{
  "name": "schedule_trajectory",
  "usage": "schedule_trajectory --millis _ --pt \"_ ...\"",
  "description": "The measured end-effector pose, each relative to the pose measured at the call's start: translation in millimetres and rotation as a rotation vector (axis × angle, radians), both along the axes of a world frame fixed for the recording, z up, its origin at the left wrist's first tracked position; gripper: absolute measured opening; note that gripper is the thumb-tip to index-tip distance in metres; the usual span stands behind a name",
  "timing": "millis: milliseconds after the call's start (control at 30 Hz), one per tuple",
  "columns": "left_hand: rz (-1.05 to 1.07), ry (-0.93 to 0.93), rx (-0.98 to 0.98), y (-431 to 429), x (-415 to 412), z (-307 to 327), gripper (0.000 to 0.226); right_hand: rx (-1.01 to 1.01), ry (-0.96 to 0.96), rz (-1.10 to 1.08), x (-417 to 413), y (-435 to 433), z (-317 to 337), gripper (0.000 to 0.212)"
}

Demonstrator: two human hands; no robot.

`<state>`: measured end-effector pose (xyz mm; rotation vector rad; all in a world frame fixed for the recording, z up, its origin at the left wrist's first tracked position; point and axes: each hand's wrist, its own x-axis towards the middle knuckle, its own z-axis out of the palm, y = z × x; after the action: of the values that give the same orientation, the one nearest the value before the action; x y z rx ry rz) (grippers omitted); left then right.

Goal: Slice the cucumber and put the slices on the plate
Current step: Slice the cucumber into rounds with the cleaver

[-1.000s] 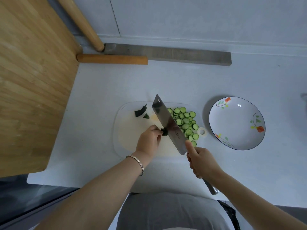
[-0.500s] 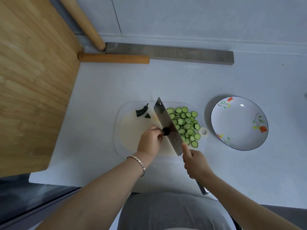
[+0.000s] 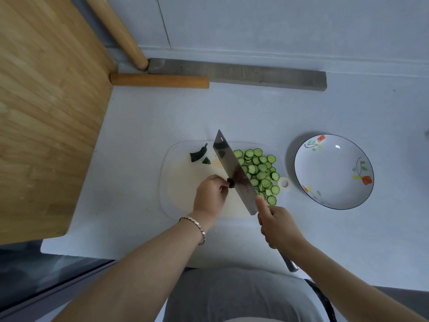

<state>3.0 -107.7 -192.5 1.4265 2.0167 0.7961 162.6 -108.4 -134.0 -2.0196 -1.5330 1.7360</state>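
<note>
— While that blade sits against the stub, what is held?

— Item: short dark-green cucumber stub (image 3: 231,182) on the translucent white cutting board (image 3: 181,182), pinched by the left hand (image 3: 212,194), at that hand's 3 o'clock, touching the broad steel cleaver (image 3: 234,173). Item: right hand (image 3: 276,225) clenched round the cleaver's handle; the blade runs 11 to 5 o'clock.

— Slices?

— Heap of round pale-green slices (image 3: 261,170) off the blade's right face. White flower-painted plate (image 3: 334,173) at the board's 3 o'clock, nothing on it yet.

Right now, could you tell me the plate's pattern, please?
The plate: white, floral sprigs, dark rim; head view.
</note>
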Motion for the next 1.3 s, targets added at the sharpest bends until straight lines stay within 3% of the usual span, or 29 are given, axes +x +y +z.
schedule_trajectory --millis 533,767,867,1133,1300 --pt "0.019 -0.023 -0.034 1 -3 -2 0.014 -0.019 -0.034 -0.005 -8 1 -16 0.054" --pt "0.376 -0.391 -0.24 0 4 2 0.007 -0.006 -0.025 -0.02 -16 -2 -26 0.054" --pt "0.419 -0.476 -0.292 2 4 2 0.008 -0.003 -0.025 -0.013 -14 0 -24 0.054" --pt "0.335 -0.429 -0.345 6 12 -1 0.019 0.003 -0.009 -0.072 7 3 -7 0.052" --pt "0.312 -0.416 -0.273 6 13 -4 0.007 0.006 -0.01 -0.096 10 5 -3 0.052"
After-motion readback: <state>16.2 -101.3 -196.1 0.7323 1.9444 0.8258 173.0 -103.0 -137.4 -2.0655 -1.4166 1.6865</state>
